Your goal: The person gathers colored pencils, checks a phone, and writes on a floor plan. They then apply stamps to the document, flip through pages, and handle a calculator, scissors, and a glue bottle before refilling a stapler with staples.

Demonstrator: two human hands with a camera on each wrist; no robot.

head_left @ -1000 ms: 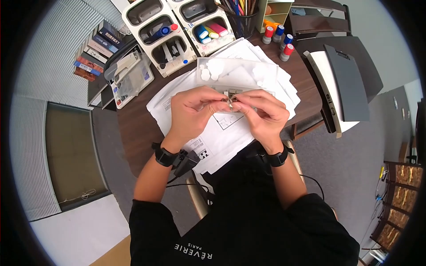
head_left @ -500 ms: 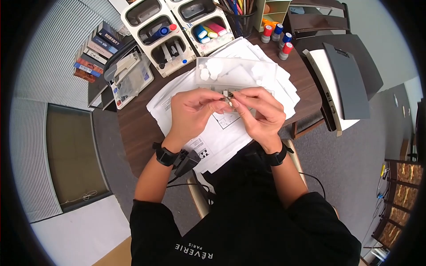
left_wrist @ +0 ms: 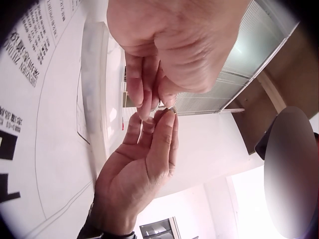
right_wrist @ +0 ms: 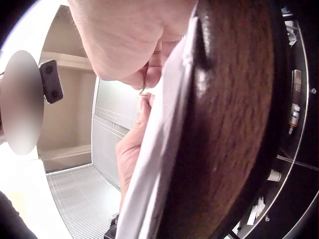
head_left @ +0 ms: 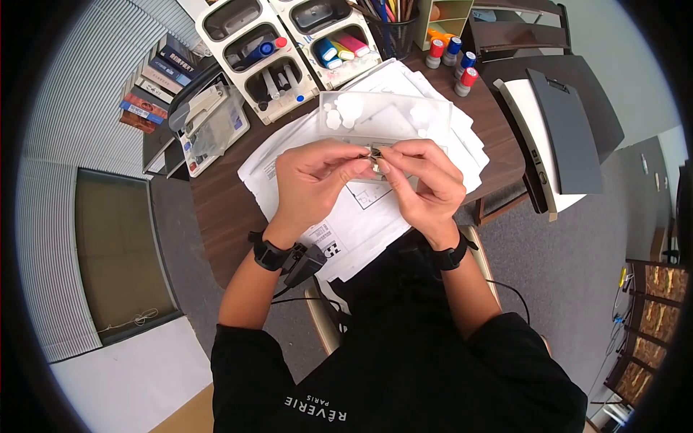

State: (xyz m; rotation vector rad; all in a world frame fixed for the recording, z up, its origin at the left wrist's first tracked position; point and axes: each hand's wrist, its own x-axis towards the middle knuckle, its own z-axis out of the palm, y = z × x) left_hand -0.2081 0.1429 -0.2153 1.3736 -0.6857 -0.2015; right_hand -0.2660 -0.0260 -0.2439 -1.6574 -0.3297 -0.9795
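Note:
My left hand (head_left: 307,180) and right hand (head_left: 437,191) meet fingertip to fingertip over the papers. Between them they pinch a small metal piece (head_left: 375,153), shiny with a dark part, mostly hidden by thumbs and fingers; I cannot tell its kind. Just behind the hands a clear plastic box (head_left: 386,131) with white patches lies on the papers. From the left wrist, the right hand (left_wrist: 137,169) shows below with its fingers bent toward the left fingertips. A thin metallic edge (right_wrist: 143,92) shows between the fingertips in the right wrist view.
White papers (head_left: 289,216) cover much of the brown table (head_left: 216,224). At the back stand a marker organizer (head_left: 314,58), a pen cup (head_left: 393,36) and several small bottles with red or blue caps (head_left: 465,81). A clear-topped case (head_left: 216,130) lies at the left.
The right thumb and fingers have shifted a little around the metal piece, and the piece has turned slightly between the fingertips. The left hand has barely moved.

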